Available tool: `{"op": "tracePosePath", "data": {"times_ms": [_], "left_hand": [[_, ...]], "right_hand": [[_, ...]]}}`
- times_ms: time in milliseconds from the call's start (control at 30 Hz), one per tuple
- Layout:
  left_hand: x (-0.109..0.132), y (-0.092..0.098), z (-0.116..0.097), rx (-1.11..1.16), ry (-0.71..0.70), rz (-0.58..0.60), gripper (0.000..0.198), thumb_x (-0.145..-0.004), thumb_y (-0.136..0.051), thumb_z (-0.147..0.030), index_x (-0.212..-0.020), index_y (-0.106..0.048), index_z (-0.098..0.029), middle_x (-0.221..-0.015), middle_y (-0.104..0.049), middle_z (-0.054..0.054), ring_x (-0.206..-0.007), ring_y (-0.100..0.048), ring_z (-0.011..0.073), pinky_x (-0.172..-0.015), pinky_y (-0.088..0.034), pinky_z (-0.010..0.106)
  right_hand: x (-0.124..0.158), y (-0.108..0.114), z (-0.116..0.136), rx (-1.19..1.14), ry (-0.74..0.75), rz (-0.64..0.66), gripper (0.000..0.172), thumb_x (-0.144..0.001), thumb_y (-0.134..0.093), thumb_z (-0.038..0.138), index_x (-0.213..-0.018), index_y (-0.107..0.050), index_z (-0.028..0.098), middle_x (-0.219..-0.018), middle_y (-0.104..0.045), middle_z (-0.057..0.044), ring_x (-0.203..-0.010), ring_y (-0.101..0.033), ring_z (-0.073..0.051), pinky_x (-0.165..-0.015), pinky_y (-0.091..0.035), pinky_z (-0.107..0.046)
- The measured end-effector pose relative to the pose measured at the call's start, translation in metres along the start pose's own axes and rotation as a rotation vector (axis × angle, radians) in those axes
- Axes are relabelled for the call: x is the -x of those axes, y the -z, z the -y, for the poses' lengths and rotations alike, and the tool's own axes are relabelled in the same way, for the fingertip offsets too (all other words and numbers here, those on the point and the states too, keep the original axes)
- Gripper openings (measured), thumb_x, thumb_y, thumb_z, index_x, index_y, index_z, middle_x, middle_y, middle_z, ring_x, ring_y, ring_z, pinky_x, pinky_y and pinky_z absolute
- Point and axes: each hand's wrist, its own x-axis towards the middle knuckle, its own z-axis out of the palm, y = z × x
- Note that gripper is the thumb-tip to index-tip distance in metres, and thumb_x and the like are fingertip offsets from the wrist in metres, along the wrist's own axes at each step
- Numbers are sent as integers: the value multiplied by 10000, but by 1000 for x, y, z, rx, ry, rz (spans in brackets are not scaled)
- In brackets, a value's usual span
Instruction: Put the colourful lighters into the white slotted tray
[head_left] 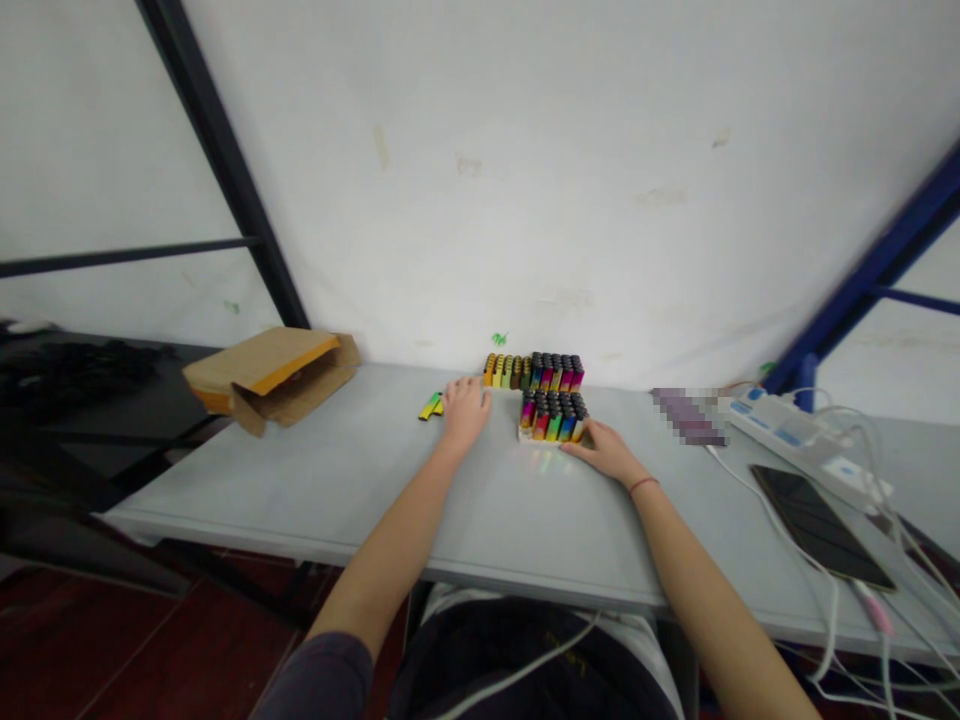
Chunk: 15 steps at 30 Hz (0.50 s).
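The nearer lighter tray (531,438) sits left of the right hand (592,443) — thumb and fingers parted, touching its corner; left hand (465,408), fingers slightly spread, beside loose lighters (430,407).

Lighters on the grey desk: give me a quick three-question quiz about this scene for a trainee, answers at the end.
1. What stands directly behind the front tray of lighters?
A. a phone
B. more lighters
C. a power strip

2. True or false: the right hand is the one nearest the loose yellow-green pieces.

3. Fill the gap: seen from this camera, the brown paper envelope is to the ____ of the lighters.

Key: 1. B. 2. False; the left hand is nearer them. 3. left.
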Motion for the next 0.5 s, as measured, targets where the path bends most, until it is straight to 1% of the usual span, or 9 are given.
{"op": "tracePosePath", "data": {"times_ms": [67,100,133,167,233,300,367,433,500], "left_hand": [[-2,7,10,-247,90,-6,434,-897,-532,-242,-1310,-615,-140,-1476,-499,234,-1472,-278,398,-1168,-229,612],[-2,9,15,-340,150,18,485,-908,-511,-269,-1367,-574,-126,-1540,-429,238,-1505,-210,404,-1169,-204,636],[-3,11,19,-411,218,57,523,-921,-487,-307,-1408,-540,-122,-1579,-380,234,-1518,-178,409,-1166,-191,655],[-3,12,22,-465,280,104,550,-936,-458,-346,-1439,-514,-131,-1600,-352,225,-1518,-182,413,-1162,-189,667],[-3,13,26,-531,349,191,568,-959,-394,-394,-1471,-486,-167,-1610,-350,201,-1494,-260,405,-1156,-213,660],[-3,10,26,-560,327,249,555,-972,-351,-395,-1475,-486,-200,-1607,-369,178,-1463,-333,380,-1156,-251,622],[-1,5,22,-571,269,277,531,-979,-337,-373,-1460,-501,-218,-1604,-381,157,-1452,-354,359,-1150,-284,588],[2,-2,18,-571,218,291,503,-985,-340,-351,-1438,-520,-228,-1591,-404,145,-1438,-370,345,-1141,-302,576],[5,-9,15,-571,178,279,477,-992,-344,-335,-1413,-541,-230,-1568,-434,143,-1426,-378,339,-1138,-296,587]], "right_hand": [[0,0,0,-3,5,1,347,-818,-638,567,-841,-540,235,-873,-686,-66,-828,-631,-253,-753,-485,-354],[0,-1,-1,-6,8,-1,347,-817,-639,566,-844,-541,234,-874,-686,-65,-827,-629,-250,-754,-483,-351],[0,-1,-1,-9,9,-3,349,-817,-640,567,-846,-543,233,-875,-687,-64,-827,-628,-248,-755,-481,-349],[0,-1,-1,-10,10,-5,352,-818,-640,569,-846,-544,232,-874,-687,-64,-826,-626,-246,-756,-479,-348],[0,-1,-2,-10,10,-4,356,-820,-638,573,-845,-544,231,-873,-686,-66,-826,-624,-246,-756,-476,-347],[0,-1,-1,-8,8,-1,354,-821,-635,573,-839,-539,233,-871,-682,-65,-828,-624,-247,-755,-474,-346],[0,-1,-1,-9,4,-2,349,-818,-638,570,-833,-535,237,-866,-678,-59,-830,-626,-248,-759,-473,-346],[0,-1,0,-10,0,-3,346,-815,-639,569,-828,-530,241,-861,-675,-56,-832,-626,-250,-765,-472,-348],[0,0,0,-6,-1,0,348,-816,-635,571,-824,-521,242,-859,-671,-60,-830,-623,-254,-765,-470,-353]]}}
